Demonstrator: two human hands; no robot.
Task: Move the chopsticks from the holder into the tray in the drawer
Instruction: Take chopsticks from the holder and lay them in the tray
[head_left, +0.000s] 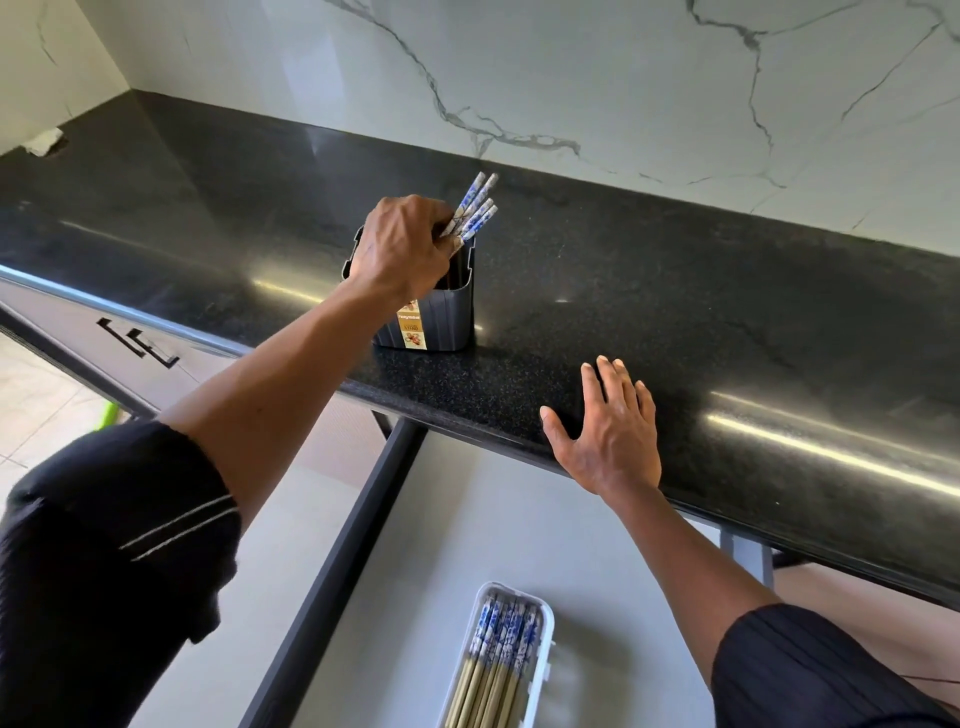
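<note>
Head view: blue-and-white patterned chopsticks with pale wooden shafts (475, 208), a small bunch, stand tilted in the dark ribbed plastic holder (441, 317), patterned ends up. Left hand (402, 247) is over the holder mouth, fingers closed round the bunch just below the patterned ends. Right hand (608, 431) lies flat and empty, fingers spread, on the black speckled stone surface (675, 291), near the holder toward the front edge. Below that edge the pale open drawer (467, 519) holds a white plastic tray (543, 654) already carrying more matching chopsticks. To do it well: gather all sticks in one firm pinch, lift straight up until the tips clear the holder rim so it doesn't tip, then bring them down parallel to those in the tray, patterned ends matching.
</note>
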